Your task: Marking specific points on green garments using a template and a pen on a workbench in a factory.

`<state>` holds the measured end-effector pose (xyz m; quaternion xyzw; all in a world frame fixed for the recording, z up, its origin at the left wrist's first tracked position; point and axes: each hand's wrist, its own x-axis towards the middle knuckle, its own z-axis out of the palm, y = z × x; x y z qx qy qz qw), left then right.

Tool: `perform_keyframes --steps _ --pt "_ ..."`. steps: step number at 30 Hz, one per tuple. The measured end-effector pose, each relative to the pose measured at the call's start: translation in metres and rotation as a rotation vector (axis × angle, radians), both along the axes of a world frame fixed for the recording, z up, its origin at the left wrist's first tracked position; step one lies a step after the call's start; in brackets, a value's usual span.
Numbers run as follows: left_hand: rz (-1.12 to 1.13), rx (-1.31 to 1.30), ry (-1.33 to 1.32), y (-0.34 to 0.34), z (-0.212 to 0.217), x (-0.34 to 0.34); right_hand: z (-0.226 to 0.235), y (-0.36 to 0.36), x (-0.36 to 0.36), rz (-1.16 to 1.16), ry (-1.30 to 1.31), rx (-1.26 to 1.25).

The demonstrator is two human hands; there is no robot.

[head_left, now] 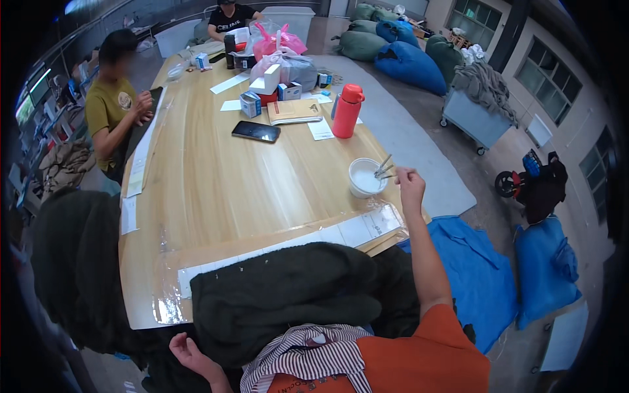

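My right hand [411, 187] reaches over the table's right edge, fingertips pinched at the outer end of a thin stick-like tool. Several such slim tools [382, 169] lean in a round white tub [367, 178] with something whitish inside. Their exact kind is too small to make out. Low at the left, my left hand [189, 352] hangs beside the dark green knit fabric [282, 281], fingers loosely curled and apart, with nothing seen in it. That fabric is bunched over the table's near edge and my lap. A paper strip [327, 237] lies taped along that edge.
On the wooden table [275, 190] stand a red bottle [347, 111], a phone [256, 131], a notebook [295, 111], small boxes and plastic bags [278, 42]. One person [118, 105] works at the left, another at the far end. Blue cloth [468, 275] and sacks lie right.
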<state>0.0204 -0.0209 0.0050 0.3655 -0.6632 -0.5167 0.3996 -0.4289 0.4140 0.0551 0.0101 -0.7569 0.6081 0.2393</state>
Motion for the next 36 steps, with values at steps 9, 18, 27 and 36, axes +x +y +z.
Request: perform_keyframes --steps 9,18,27,36 --pt "-0.587 0.232 -0.623 -0.021 -0.004 0.021 -0.056 0.002 0.095 -0.068 -0.142 -0.095" --pt "-1.22 1.024 0.77 0.0 0.162 -0.178 0.059 -0.135 0.176 0.436 0.006 -0.36" --pt "-0.728 0.83 0.755 -0.102 0.137 -0.391 0.021 -0.232 0.241 0.784 0.199 0.887" --pt "-0.362 0.917 0.508 -0.231 0.019 -0.346 -0.037 -0.275 0.031 0.867 0.287 1.024"
